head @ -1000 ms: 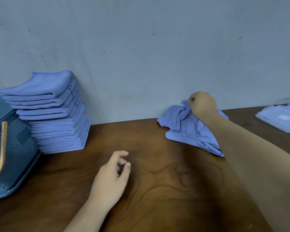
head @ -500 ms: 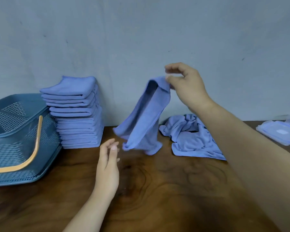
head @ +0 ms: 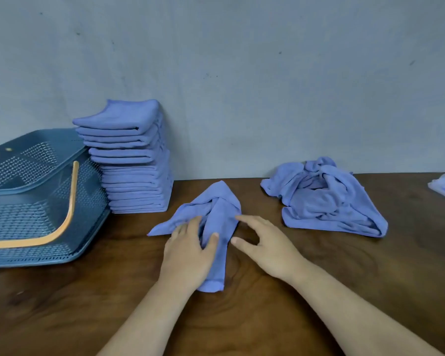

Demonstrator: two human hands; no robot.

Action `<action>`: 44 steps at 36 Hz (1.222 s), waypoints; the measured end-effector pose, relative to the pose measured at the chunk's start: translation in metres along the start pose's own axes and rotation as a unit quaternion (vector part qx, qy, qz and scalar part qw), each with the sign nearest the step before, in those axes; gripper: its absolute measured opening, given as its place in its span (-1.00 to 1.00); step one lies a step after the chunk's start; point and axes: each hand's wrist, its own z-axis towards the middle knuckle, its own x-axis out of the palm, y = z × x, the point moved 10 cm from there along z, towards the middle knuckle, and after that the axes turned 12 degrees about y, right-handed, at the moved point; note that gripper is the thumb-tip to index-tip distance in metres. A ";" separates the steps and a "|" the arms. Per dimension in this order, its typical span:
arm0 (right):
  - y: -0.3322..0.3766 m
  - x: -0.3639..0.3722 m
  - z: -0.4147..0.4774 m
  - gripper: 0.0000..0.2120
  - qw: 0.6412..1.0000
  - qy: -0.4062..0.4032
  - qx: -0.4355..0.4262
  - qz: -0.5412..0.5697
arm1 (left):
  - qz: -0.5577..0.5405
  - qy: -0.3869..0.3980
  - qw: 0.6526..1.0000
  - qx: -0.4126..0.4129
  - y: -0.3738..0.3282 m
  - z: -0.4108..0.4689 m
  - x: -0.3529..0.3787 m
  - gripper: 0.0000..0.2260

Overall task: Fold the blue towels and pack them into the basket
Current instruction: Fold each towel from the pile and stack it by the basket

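Already a tall stack of folded towels [head: 135, 163] stands beside the basket [head: 36, 201], none visibly packed, while the left hand [head: 188, 253] presses flat on one crumpled towel [head: 220, 206] on the table [head: 332, 283], the right hand [head: 267, 245] relaxed at its edge, and a heap [head: 326, 201] waits unfolded.

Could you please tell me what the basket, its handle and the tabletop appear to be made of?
Basket: looks like moulded blue-grey plastic, matte, its walls perforated in a grid. Handle: likely smooth orange plastic, a thin curved band. Tabletop: dark brown wood or wood-look laminate, with swirling grain.
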 end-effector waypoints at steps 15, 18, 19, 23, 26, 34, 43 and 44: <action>-0.105 -0.061 0.022 -0.38 0.952 0.005 0.183 -0.245 | 0.089 0.012 0.986 0.142 -0.055 -0.023 0.010 -0.73; -0.121 -0.076 0.024 -0.28 0.948 -0.002 0.219 -0.229 | 0.034 0.047 0.987 0.152 -0.053 -0.022 0.015 -0.82; -0.126 -0.082 0.022 -0.27 0.947 -0.011 0.232 -0.222 | 0.019 0.066 0.986 0.150 -0.052 -0.022 0.019 -0.84; -0.138 -0.102 0.016 -0.30 0.940 -0.060 0.263 -0.208 | 0.000 0.101 0.982 0.157 -0.054 -0.023 0.028 -0.86; -0.138 -0.105 0.013 -0.37 0.927 -0.080 0.284 -0.232 | -0.002 0.118 0.977 0.175 -0.060 -0.027 0.034 -0.87; -0.080 -0.115 0.013 -0.70 0.894 -0.229 0.140 -0.358 | 0.007 0.158 0.962 0.223 -0.071 -0.034 0.042 -0.85; -0.141 -0.081 0.030 -0.26 0.942 0.001 0.247 -0.227 | -0.025 0.034 0.972 0.231 -0.070 -0.035 0.008 -0.83; -0.147 -0.084 0.026 -0.22 0.935 0.001 0.275 -0.224 | -0.025 -0.002 0.976 0.216 -0.066 -0.034 -0.002 -0.84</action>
